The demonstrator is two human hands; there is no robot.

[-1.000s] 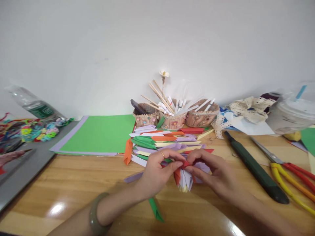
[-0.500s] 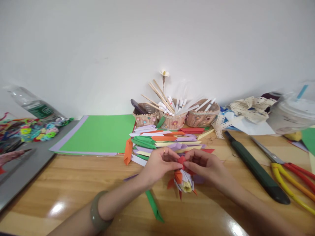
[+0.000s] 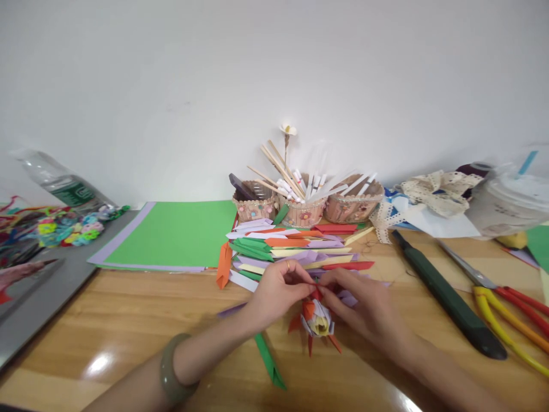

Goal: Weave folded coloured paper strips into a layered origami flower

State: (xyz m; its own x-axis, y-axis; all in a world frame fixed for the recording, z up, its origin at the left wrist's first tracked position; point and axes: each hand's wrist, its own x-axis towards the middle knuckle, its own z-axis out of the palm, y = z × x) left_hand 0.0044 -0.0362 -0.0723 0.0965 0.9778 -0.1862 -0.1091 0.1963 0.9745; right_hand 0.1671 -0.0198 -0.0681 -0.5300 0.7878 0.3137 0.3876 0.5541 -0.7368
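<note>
A folded paper flower [image 3: 318,323] of orange, white and lilac pieces with a yellow centre sits low on the wooden table, held between both hands. My left hand [image 3: 274,297], a ring on one finger, pinches its top from the left. My right hand [image 3: 364,309] pinches the same spot from the right, where a small red piece [image 3: 316,294] shows between the fingertips. Behind the hands lies a pile of folded paper strips [image 3: 283,249] in green, orange, lilac, yellow and red. A green folded strip [image 3: 268,360] lies under my left wrist.
Three small decorated baskets [image 3: 306,209] with sticks and paper rolls stand by the wall. Green paper sheets [image 3: 171,234] lie left, a dark utility knife [image 3: 446,294] and yellow-red scissors [image 3: 506,309] right. Lace [image 3: 433,186], a lidded cup [image 3: 510,203], a bottle [image 3: 64,186] and a grey tray [image 3: 38,292] edge the table.
Both hands tightened together over the flower's top; the red piece went from a wider fold to a small tip between the fingertips, and the flower's orange petals now show below.
</note>
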